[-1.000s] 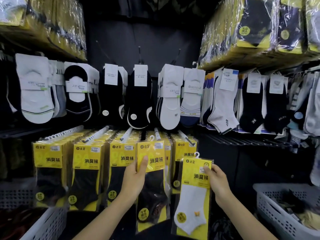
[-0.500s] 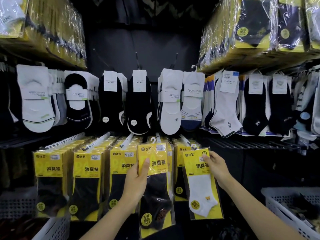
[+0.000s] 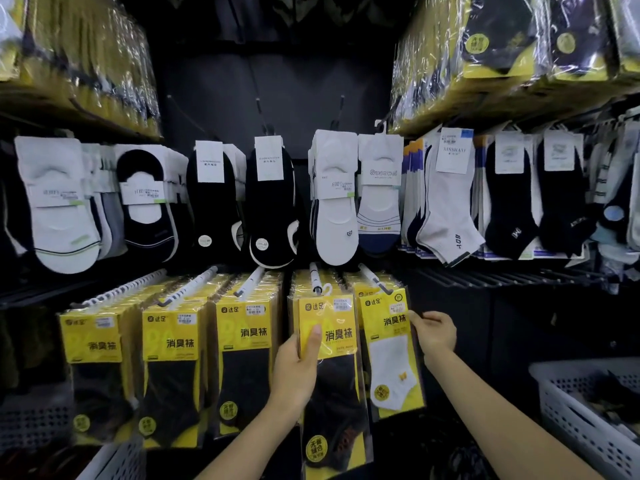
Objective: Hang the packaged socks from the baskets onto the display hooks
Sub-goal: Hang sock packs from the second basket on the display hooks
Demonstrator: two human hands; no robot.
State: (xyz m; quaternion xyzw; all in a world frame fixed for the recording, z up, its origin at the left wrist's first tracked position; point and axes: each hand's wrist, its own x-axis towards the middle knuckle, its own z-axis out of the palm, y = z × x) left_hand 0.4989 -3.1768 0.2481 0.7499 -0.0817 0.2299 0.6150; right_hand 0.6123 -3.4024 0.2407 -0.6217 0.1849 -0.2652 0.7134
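Observation:
My left hand grips a yellow pack of dark socks by its left edge, thumb on the front. The pack's white hanger loop sits at the tip of a white display hook. My right hand pinches the right edge of a yellow pack of white socks, whose top is up at the tip of the neighbouring hook. Whether either pack hangs on its hook I cannot tell.
Three more hooks to the left carry rows of the same yellow packs. Above hang loose-carded socks. Wrapped bundles fill the top shelves. A white basket with packs stands at the lower right, another basket at the lower left.
Both hands have risen towards the hooks. The white-sock pack went up and left to the fifth hook's tip; the dark-sock pack's loop reached the fourth hook's tip.

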